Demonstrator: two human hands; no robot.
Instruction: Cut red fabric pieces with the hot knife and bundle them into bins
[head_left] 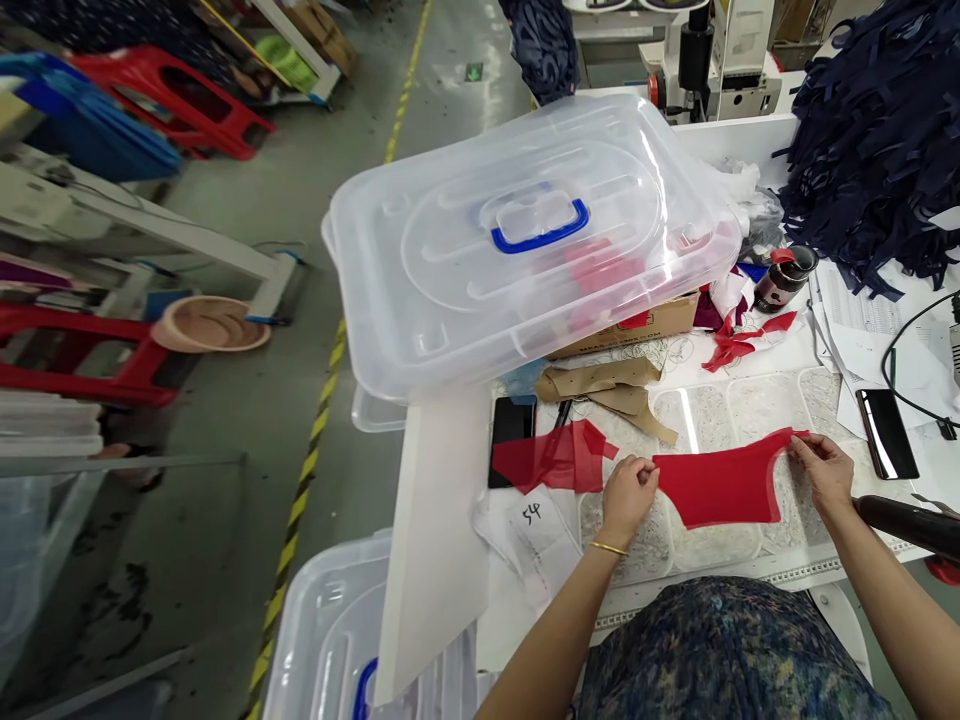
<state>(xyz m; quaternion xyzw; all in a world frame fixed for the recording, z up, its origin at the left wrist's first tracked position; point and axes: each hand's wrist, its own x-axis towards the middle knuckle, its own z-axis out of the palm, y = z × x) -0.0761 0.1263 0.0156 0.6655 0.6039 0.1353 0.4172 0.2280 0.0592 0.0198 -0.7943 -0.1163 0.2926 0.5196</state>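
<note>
A cut piece of red fabric point(720, 487) is spread between my two hands over the patterned table top. Its upper left corner is pinched in my left hand point(631, 492), which wears a thin gold bracelet point(609, 549). Opposite, my right hand point(823, 468) grips the upper right corner between thumb and fingers. More sheer red fabric point(555, 460) lies just left of my left hand, partly over a black phone point(513, 416). Behind it rest brown paper strips point(611, 385).
A large clear plastic box lid with a blue handle point(540, 228) looms at the back left, above a cardboard box point(660, 322). A dark jar point(785, 280), another phone point(887, 433) and papers point(919, 345) sit right. Navy fabric strips point(874, 140) are heaped behind. A white panel point(439, 540) borders the left side.
</note>
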